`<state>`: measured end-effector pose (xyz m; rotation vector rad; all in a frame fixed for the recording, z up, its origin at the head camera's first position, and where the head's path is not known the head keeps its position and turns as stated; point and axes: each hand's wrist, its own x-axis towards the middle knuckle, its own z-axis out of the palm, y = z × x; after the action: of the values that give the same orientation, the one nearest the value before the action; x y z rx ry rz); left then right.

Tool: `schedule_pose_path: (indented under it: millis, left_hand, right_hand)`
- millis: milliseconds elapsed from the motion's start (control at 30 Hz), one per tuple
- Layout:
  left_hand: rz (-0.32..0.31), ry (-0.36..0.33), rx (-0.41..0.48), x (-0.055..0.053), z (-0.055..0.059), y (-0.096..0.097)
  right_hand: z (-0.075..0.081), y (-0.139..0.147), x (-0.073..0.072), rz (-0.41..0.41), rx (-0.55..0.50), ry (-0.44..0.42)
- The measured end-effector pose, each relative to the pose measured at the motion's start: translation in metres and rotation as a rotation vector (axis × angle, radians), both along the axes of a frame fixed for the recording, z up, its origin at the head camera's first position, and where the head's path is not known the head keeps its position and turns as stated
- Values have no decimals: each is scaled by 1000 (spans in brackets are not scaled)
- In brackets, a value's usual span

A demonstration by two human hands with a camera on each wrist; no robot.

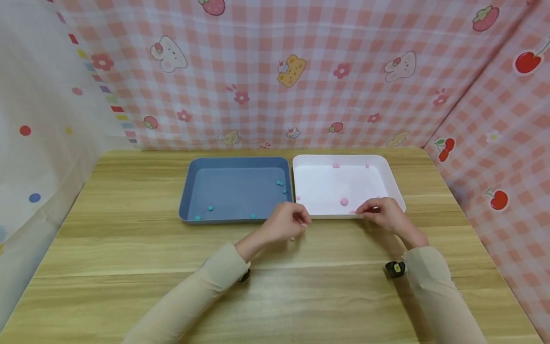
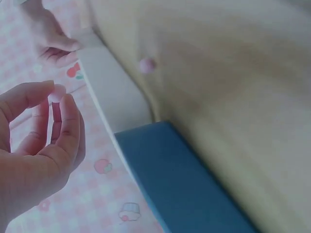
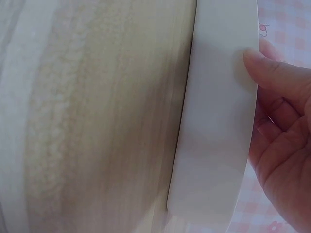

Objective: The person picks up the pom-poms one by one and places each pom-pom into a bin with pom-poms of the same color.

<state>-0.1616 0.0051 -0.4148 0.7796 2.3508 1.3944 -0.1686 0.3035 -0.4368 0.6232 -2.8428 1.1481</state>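
Note:
Between the thumb and fingertips of my left hand (image 1: 283, 222) is a small pink ball (image 2: 58, 92), held just in front of where the two trays meet. My right hand (image 1: 387, 215) grips the front rim of the white tray (image 1: 326, 191), its thumb against the outer wall and its fingers over the inner side. Several pink pieces, one larger lump (image 1: 344, 201) among them, lie in that tray. Another pink ball (image 2: 147, 65) rests on the table near the left hand. What the right fingertips touch inside the tray is hidden.
A blue-grey tray (image 1: 236, 191) stands left of the white one, with several small teal balls (image 1: 210, 208) in it. Both trays are on a wooden table (image 1: 129, 248). Behind it hangs a pink checked cloth (image 1: 258, 57), and a similar one (image 1: 507, 157) hangs on the right.

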Motion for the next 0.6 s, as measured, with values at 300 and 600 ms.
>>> schedule_pose_path:
  millis: [300,600]
  left_hand:
    - [27,16,37,-20,24,22]
    - [93,0,75,-42,37,43]
  right_hand:
    - [-1,1,-1,15,-6,12]
    - [-1,1,-3,13,-4,4]
